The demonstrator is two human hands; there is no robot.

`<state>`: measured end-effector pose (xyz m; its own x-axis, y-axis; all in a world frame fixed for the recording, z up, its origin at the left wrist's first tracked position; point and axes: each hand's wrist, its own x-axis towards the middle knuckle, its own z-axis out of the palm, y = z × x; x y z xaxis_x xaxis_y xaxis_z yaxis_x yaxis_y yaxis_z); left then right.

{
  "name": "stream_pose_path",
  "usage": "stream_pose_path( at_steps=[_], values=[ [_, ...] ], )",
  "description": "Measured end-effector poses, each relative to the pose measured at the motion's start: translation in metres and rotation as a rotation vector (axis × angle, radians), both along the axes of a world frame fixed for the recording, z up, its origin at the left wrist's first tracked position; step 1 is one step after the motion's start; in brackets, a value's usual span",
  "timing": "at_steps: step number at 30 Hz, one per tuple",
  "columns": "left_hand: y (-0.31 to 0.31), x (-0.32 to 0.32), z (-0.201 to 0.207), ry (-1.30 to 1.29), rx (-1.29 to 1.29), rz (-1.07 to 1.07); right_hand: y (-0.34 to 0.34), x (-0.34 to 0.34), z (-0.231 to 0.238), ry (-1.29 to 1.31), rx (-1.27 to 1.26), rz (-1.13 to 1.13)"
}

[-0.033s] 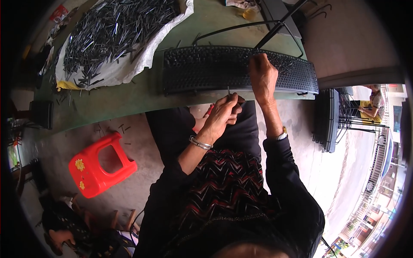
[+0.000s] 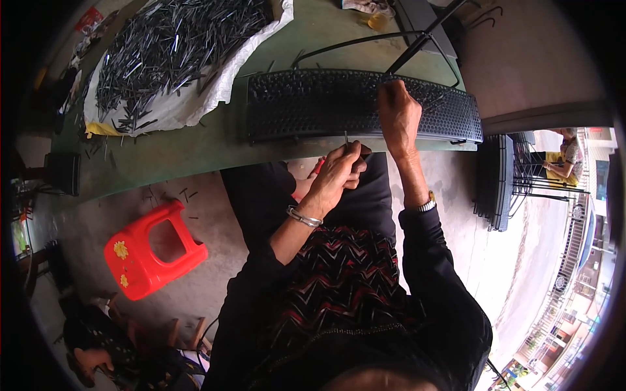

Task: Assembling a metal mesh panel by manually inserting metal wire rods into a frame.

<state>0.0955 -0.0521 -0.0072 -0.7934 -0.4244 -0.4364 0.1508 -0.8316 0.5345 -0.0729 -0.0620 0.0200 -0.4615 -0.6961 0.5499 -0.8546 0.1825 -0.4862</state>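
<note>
A long black panel (image 2: 306,124), full of small holes, lies along the front edge of the green table (image 2: 163,156). Many short black pieces stick up along its far side. My right hand (image 2: 400,124) is over the panel's middle with its fingers pinched together; whatever is between them is hidden. Nearer to me, just off the table edge, my left hand (image 2: 334,174) is closed around thin dark strips, and one strip end (image 2: 346,137) juts up past the fingers. A heap of similar black strips (image 2: 176,52) covers a white sheet (image 2: 222,81) at the far left.
Black metal rods (image 2: 409,52) rise behind the panel. A red plastic stool (image 2: 140,260) stands on the floor at left. Stacked black panels with rods (image 2: 499,182) are at right, and beyond them sits another person (image 2: 567,159). A yellowish cup (image 2: 378,23) is at the back.
</note>
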Motion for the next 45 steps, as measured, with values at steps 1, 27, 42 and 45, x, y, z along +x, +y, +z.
stream_pose_path(
  at_steps=[1, 27, 42, 45],
  values=[
    [-0.001, 0.0, 0.0, 0.021, -0.021, -0.025, -0.001, -0.001, -0.001, -0.018, 0.011, 0.006],
    [0.007, 0.0, -0.009, 0.126, 0.056, 0.078, 0.0, -0.002, 0.0, 0.007, 0.107, 0.145],
    [0.009, 0.0, -0.006, 0.298, 0.03, 0.042, 0.011, 0.0, -0.002, 0.297, 0.282, -0.029],
    [0.008, 0.002, -0.003, 0.308, 0.034, 0.039, 0.022, 0.008, 0.005, 0.125, 0.189, 0.098]
  ],
)
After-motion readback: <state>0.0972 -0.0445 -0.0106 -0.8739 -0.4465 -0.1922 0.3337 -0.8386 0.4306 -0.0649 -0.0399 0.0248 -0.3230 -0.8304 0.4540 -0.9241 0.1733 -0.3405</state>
